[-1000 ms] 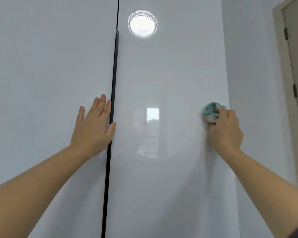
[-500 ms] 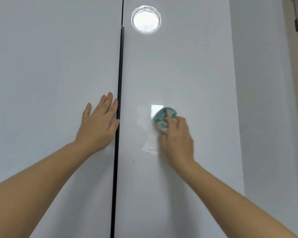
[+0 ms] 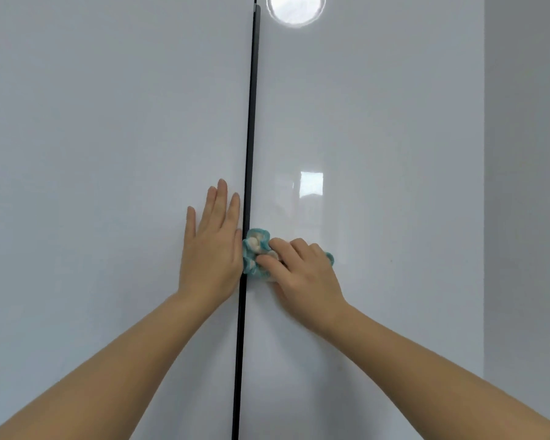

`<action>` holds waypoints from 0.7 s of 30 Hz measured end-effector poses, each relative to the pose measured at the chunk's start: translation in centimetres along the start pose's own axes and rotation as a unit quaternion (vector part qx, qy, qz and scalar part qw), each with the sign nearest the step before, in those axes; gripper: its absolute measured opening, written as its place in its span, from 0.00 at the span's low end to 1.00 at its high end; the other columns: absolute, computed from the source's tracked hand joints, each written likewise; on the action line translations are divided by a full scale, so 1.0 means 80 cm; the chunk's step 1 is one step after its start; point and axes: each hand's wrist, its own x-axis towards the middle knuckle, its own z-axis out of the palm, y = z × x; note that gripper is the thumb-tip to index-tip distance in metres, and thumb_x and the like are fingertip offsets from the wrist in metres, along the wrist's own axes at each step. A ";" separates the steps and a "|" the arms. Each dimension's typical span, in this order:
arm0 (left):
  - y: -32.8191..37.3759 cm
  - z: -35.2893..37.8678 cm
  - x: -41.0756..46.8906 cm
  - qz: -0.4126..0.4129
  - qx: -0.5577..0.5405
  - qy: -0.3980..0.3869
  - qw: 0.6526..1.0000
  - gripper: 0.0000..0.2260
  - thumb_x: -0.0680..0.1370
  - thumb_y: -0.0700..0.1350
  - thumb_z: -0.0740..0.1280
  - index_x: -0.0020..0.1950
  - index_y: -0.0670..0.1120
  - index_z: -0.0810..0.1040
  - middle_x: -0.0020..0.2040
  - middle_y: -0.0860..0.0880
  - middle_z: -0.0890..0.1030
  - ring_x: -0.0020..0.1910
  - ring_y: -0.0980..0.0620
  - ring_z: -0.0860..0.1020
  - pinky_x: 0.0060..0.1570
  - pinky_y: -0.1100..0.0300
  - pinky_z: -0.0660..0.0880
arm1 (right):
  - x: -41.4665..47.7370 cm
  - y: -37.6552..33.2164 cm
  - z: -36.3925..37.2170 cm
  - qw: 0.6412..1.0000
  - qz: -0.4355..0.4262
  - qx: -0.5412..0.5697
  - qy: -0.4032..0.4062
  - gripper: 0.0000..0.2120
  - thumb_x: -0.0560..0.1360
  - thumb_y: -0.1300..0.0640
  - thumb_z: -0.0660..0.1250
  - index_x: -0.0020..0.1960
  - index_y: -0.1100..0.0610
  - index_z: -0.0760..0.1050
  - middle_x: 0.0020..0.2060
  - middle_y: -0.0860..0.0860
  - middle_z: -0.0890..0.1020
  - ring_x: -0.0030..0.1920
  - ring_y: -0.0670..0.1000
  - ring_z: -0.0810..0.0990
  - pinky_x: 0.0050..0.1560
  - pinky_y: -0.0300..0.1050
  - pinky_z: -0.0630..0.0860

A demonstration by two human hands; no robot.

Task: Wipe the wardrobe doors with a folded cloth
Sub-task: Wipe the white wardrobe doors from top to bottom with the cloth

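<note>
Head view shows that the right hand [image 3: 302, 268] has crossed the whole right door [image 3: 378, 154] in about 1 second. Before, it pressed the cloth [image 3: 254, 249] near the outer edge of this door, then in the middle, and now the cloth is at the inner edge. There it touches the dark strip [image 3: 251, 122] that runs between the 2 doors. The grip of the right hand is clenched around the cloth: the fingers curl over the teal and white bundle and hold it against the glossy panel, and a small teal corner shows on the other side of the hand. The cloth looks more bunched than neatly folded. The left hand [image 3: 211, 249] has not moved. It stays flat with straight fingers on the left door [image 3: 108, 154], just beside the strip, holding nothing, and its thumb side is now almost touching the cloth. The reflected round light [image 3: 296, 9] sits higher in the picture than before, so the person's head has turned a little too. I judge that 1 horizontal pass at this height is finished. The stroke cannot continue further without meeting the strip and the resting hand. So the next pass probably goes back across the same door, higher or lower. The left door seems to wait for its turn.
</note>
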 end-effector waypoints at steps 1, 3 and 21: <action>0.001 0.008 -0.018 -0.002 -0.001 -0.001 1.000 0.24 0.82 0.45 0.45 0.79 0.44 0.52 0.80 0.48 0.45 0.78 0.52 0.42 0.76 0.46 0.44 | -0.013 -0.001 -0.002 0.999 -0.032 -0.003 -0.016 0.11 0.72 0.67 0.64 0.50 0.57 0.80 0.48 0.53 0.81 0.38 0.56 0.73 0.35 0.47 0.65; 0.000 0.020 -0.040 0.000 0.002 -0.004 1.000 0.25 0.81 0.47 0.43 0.79 0.44 0.53 0.80 0.48 0.47 0.78 0.52 0.44 0.76 0.46 0.44 | -0.036 0.001 -0.006 0.995 -0.091 -0.007 -0.049 0.10 0.73 0.66 0.63 0.49 0.55 0.79 0.49 0.51 0.80 0.38 0.55 0.73 0.36 0.48 0.65; -0.002 0.030 -0.057 0.012 0.039 0.042 0.998 0.26 0.78 0.50 0.56 0.76 0.44 0.62 0.78 0.45 0.57 0.78 0.49 0.54 0.74 0.40 0.51 | -0.077 0.137 -0.077 0.950 0.296 -0.095 -0.028 0.15 0.69 0.68 0.68 0.55 0.60 0.75 0.58 0.60 0.75 0.50 0.63 0.74 0.41 0.54 0.73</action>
